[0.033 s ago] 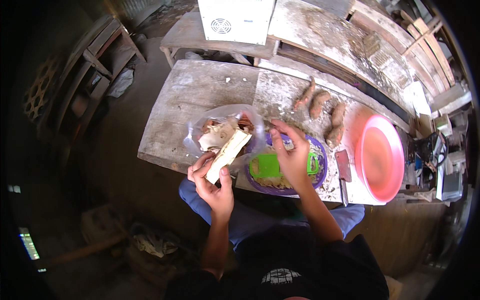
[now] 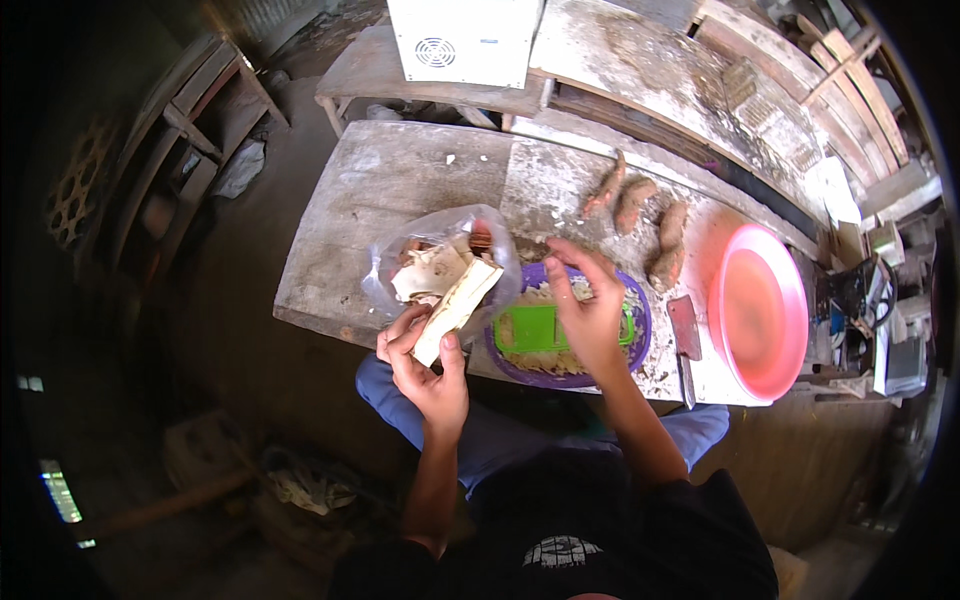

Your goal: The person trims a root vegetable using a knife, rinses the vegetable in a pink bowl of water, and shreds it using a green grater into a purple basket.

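Note:
My left hand (image 2: 425,370) is closed round the lower end of a pale peeled root piece (image 2: 458,310), tilted up over a clear plastic bag (image 2: 385,275) of peelings. My right hand (image 2: 590,310) is raised above a purple basket (image 2: 645,350), its thumb and forefinger bent close together near the bag's right side. Whatever lies between those fingertips is too small to make out. A green slicer (image 2: 525,328) rests across the basket, over pale shreds (image 2: 545,365). My right hand hides part of the slicer.
Several unpeeled reddish-brown roots (image 2: 633,205) lie on the table (image 2: 400,170) beyond the basket. To the right are a cleaver (image 2: 685,335) with a rusty blade and a pink basin (image 2: 715,310) with liquid. A white box (image 2: 465,50) stands on a bench behind.
The view has shifted slightly, so the table's things sit a little further left. Both hands keep nearly the same pose, the left still holding the root piece.

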`<state>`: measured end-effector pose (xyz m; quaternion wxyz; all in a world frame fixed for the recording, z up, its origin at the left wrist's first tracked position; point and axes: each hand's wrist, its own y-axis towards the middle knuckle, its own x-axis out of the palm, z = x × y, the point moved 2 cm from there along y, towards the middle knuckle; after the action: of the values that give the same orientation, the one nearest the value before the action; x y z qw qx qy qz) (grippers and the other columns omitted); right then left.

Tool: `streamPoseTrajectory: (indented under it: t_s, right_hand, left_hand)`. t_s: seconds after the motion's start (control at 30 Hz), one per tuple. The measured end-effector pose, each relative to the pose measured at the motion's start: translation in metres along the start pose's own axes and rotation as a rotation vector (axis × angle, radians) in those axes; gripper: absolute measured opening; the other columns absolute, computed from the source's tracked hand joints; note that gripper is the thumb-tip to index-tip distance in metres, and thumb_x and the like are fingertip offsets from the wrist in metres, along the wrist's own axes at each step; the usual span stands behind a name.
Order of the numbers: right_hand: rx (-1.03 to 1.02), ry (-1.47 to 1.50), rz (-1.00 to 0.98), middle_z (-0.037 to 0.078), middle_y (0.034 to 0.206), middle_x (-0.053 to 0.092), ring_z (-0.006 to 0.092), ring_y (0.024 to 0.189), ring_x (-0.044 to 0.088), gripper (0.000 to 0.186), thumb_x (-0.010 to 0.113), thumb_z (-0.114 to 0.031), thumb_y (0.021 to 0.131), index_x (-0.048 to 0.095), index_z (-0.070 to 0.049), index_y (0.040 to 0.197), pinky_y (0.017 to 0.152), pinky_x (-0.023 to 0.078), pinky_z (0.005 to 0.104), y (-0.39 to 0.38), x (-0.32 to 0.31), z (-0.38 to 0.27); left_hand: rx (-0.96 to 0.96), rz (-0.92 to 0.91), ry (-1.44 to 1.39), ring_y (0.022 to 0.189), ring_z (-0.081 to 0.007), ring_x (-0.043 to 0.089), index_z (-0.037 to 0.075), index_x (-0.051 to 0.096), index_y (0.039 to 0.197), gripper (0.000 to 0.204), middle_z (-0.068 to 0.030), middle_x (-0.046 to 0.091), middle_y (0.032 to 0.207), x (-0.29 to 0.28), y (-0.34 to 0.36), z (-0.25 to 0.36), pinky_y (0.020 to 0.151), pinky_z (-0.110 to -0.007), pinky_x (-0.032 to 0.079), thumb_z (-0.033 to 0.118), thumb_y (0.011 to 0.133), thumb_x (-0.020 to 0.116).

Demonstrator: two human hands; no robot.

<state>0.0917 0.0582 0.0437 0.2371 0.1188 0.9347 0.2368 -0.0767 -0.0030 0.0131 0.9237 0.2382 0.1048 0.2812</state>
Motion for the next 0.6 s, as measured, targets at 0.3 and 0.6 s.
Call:
streamPoseTrajectory:
  t_s: [0.3,0.6]
  right_hand:
    - [0.320,0.125,0.084,0.012,0.079,0.063,0.0194,0.075,0.060,0.013,0.058,-0.008,0.083,0.062,0.003,0.090,0.071,0.046,0.0286,-0.051,-0.056,0.032]
    - [0.148,-0.382,-0.037,0.011,0.120,0.047,0.0292,0.110,0.044,0.060,0.066,-0.007,0.068,0.046,-0.012,0.125,0.090,0.035,0.0376,-0.079,-0.098,0.047]
  left_hand:
    - [-0.090,-0.249,-0.181,0.095,-0.0227,0.052,-0.001,0.048,0.095,0.022,-0.0146,0.051,0.100,0.027,-0.024,-0.004,0.085,-0.032,0.040,0.001,0.079,0.062]
    - [-0.176,-0.839,-0.280,0.091,-0.0270,0.048,0.000,0.052,0.096,0.022,-0.0130,0.055,0.093,0.105,-0.055,-0.006,0.079,-0.035,0.039,0.011,0.080,0.062]
